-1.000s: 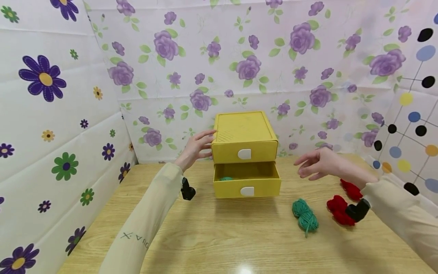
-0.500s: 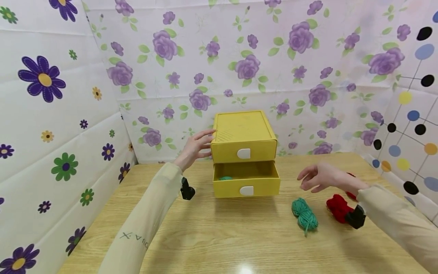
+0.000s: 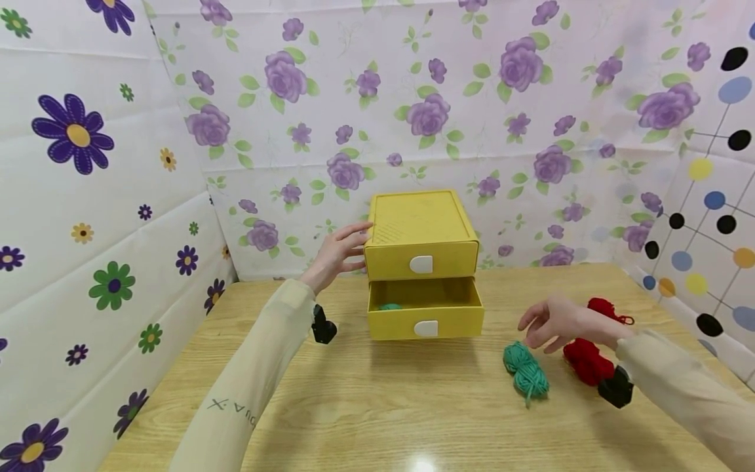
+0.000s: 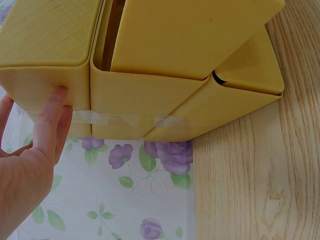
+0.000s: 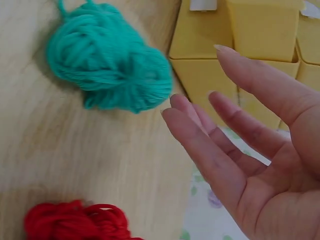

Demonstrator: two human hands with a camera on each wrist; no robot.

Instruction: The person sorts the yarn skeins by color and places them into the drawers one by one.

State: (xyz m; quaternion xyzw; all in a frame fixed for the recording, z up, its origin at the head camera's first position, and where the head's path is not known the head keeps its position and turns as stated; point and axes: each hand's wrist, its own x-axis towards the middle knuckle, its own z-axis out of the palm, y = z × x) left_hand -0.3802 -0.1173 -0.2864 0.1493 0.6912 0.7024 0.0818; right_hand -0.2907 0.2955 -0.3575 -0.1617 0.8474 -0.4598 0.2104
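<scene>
A yellow drawer unit (image 3: 421, 219) stands at the middle of the table, its lower drawer (image 3: 395, 326) pulled out. Inside that drawer a bit of green yarn (image 3: 390, 307) shows at the left. My left hand (image 3: 336, 257) rests its fingers against the unit's left side, and the left wrist view shows the fingertips touching the yellow wall. To the right, my right hand (image 3: 557, 322) hovers just above a green yarn skein (image 3: 526, 370), fingers relaxed and holding nothing. In the right wrist view the fingertips are apart from the green skein.
Two red skeins lie at the right: a nearer red skein (image 3: 586, 360) partly behind the right wrist, and a farther red skein (image 3: 604, 308) with a loose strand. Flowered cloth (image 3: 354, 98) hangs behind the wooden table (image 3: 377, 406). Dotted cloth (image 3: 708, 229) borders the right side.
My right hand has come down and slightly rightward, closer to the green skein. The left hand, the drawer unit and the skeins have stayed where they were.
</scene>
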